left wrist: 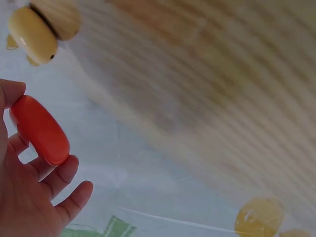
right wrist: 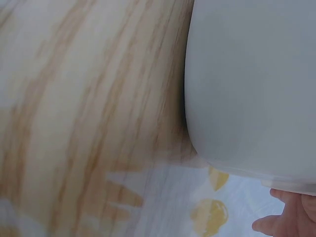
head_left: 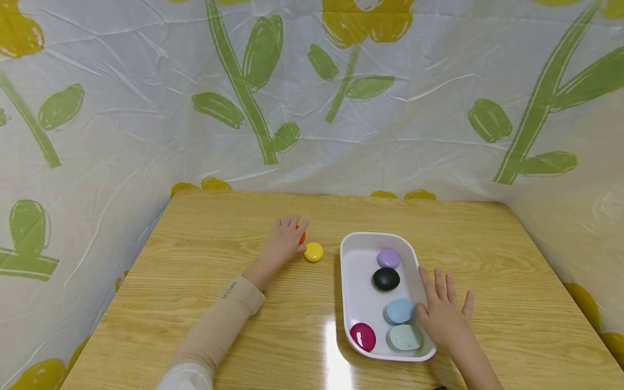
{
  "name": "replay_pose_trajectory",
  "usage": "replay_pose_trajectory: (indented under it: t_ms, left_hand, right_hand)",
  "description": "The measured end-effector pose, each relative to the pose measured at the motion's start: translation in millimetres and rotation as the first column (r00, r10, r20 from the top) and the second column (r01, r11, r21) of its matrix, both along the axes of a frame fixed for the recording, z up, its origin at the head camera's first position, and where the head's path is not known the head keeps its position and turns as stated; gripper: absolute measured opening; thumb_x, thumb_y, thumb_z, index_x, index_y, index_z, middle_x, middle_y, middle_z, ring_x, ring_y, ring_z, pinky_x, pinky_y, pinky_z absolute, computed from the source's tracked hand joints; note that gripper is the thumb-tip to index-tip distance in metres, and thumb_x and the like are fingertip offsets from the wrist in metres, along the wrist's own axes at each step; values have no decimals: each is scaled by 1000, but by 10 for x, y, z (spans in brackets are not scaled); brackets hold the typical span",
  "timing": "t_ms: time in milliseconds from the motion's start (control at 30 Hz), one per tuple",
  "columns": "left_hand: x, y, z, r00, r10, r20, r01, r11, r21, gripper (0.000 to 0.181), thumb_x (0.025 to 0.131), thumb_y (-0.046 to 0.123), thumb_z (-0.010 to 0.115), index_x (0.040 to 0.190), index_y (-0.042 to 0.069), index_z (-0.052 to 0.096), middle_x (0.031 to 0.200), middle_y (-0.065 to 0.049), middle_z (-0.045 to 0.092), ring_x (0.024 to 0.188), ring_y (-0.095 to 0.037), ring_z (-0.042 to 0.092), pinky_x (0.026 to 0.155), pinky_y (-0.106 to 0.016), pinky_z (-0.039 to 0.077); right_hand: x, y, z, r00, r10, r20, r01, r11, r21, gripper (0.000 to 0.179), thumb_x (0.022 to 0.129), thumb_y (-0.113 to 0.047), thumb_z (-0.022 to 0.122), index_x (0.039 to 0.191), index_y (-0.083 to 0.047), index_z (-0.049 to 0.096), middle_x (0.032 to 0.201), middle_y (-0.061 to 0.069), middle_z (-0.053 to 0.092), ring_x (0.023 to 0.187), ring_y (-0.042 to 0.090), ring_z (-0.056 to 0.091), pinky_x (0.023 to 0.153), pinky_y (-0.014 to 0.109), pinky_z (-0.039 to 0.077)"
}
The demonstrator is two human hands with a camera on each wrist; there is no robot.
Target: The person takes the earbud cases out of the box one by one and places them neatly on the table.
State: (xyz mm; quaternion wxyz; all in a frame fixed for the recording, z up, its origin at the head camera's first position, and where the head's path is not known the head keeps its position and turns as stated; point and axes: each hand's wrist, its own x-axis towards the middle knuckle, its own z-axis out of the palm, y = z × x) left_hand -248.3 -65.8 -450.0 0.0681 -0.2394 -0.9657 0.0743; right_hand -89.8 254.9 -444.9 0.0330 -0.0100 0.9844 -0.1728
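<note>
My left hand point(head_left: 284, 239) pinches a glossy orange-red, pebble-shaped piece point(left wrist: 43, 130) between thumb and fingers, just over the table. A round yellow piece point(head_left: 313, 252) lies on the wood right beside that hand. To the right stands a white rectangular tray point(head_left: 358, 281). My right hand point(head_left: 447, 317) rests along the tray's right rim with its fingers spread and fairly straight. Inside the tray are a purple piece point(head_left: 388, 258), a black one point(head_left: 386, 279), a light blue one point(head_left: 399, 311), a pale grey-green one point(head_left: 404, 337) and a magenta one point(head_left: 363, 337).
The wooden table point(head_left: 195, 260) ends at a hanging sheet point(head_left: 390, 141) printed with yellow flowers and green leaves, which surrounds the back and sides. A small dark object point(head_left: 441, 388) shows at the bottom edge, too cut off to identify.
</note>
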Motion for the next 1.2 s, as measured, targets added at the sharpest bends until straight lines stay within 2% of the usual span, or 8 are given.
replay_pose_trajectory:
  t_ms: [100, 233, 367, 467, 633, 933, 1100, 1200]
  left_hand:
    - [10, -61, -41, 1000, -2, 20, 3, 1000, -28, 52, 87, 45, 56, 126, 14, 40, 119, -9, 43, 105, -25, 47, 90, -40, 40]
    - [28, -111, -77, 995, -7, 99, 11, 999, -37, 54, 87, 44, 56, 126, 12, 40, 117, -9, 44, 106, -26, 47, 90, -41, 39]
    - [37, -133, -96, 979, 11, 205, -2, 999, -46, 58, 85, 44, 58, 127, 11, 38, 120, -10, 43, 111, -27, 46, 94, -45, 37]
    - [31, -139, -123, 967, 25, 255, -11, 998, -55, 57, 86, 42, 58, 128, 10, 37, 120, -10, 44, 113, -28, 45, 96, -47, 36]
    - [26, -140, -142, 958, 34, 284, -12, 997, -76, 56, 88, 42, 55, 130, 10, 36, 121, -11, 45, 114, -28, 46, 96, -47, 37]
    - [50, -142, -90, 939, 62, 338, -41, 997, -69, 55, 88, 42, 55, 130, 11, 37, 120, -10, 42, 113, -28, 44, 95, -45, 37]
    - [65, -137, -25, 923, 79, 376, -75, 997, -25, 56, 88, 43, 55, 130, 12, 37, 126, -12, 40, 117, -30, 42, 96, -48, 34]
    - [73, -117, 42, 920, 70, 384, -97, 994, 51, 56, 89, 43, 53, 134, 13, 37, 133, -12, 37, 122, -31, 38, 99, -49, 31]
  right_hand:
    - [3, 0, 6, 1000, 1, 2, -1, 1000, -1, 67, 92, -23, 40, 148, -17, 2, 148, 27, 1, 135, 39, -15, 92, 57, -28]
    - [2, -1, 13, 1000, 3, -2, -3, 1000, -1, 67, 92, -23, 39, 148, -17, 2, 148, 27, 0, 135, 40, -14, 92, 58, -27]
    - [1, 0, 15, 1000, 6, -2, -6, 1000, -1, 67, 93, -23, 39, 148, -18, 2, 148, 26, -1, 135, 40, -14, 92, 58, -27]
    - [2, 2, 13, 1000, 6, 0, -6, 1000, 0, 67, 93, -23, 39, 148, -18, 1, 148, 26, -1, 135, 39, -15, 92, 58, -28]
    - [5, 4, 11, 1000, 3, 3, -3, 1000, 1, 67, 93, -23, 39, 148, -18, 1, 148, 26, -1, 135, 39, -15, 92, 58, -27]
    - [8, 3, 11, 1000, 0, 2, 0, 1000, -5, 67, 93, -23, 39, 148, -18, 1, 148, 27, 1, 135, 40, -14, 92, 59, -26]
    - [8, 4, 8, 1000, -1, 3, 1, 1000, -5, 67, 93, -23, 39, 148, -18, 2, 148, 26, 1, 135, 39, -15, 92, 59, -27]
    - [7, 6, 7, 1000, -3, 2, 3, 1000, -4, 67, 93, -23, 39, 148, -18, 2, 148, 26, 1, 135, 39, -15, 92, 59, -27]
